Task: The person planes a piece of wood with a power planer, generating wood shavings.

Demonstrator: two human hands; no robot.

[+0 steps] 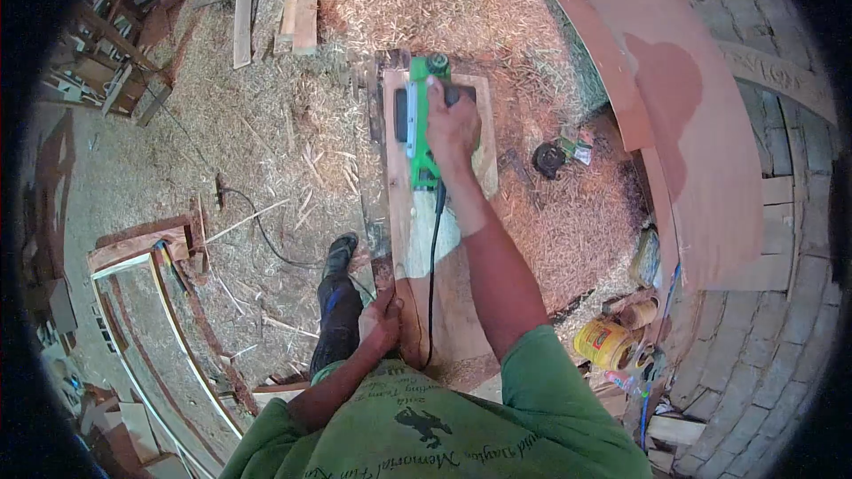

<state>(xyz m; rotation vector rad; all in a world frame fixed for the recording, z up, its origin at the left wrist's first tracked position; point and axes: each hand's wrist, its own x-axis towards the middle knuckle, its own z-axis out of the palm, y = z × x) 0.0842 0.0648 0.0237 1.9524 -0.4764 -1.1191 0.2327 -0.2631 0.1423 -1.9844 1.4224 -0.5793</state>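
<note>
A green electric planer [419, 137] rests on a flat wooden board [453, 302] that runs away from my body. My right hand [454, 124] is closed around the planer's handle from the right. A black power cord [434, 257] trails from the tool's rear along the board toward me. Close to my waist, my left hand [380, 324] is closed on the board's left edge, beside a dark narrow strip of wood [382, 272]. Its fingertips are partly hidden. A pale patch of light lies on the board behind the planer.
Wood shavings [426, 0] cover the floor. Loose planks [302, 9] lie at the far side. A large curved plywood sheet [692, 124] stands right, near a yellow container [603, 343] and a dark round object [548, 160]. A wooden frame [169, 302] lies left; a cable [266, 235] crosses the floor.
</note>
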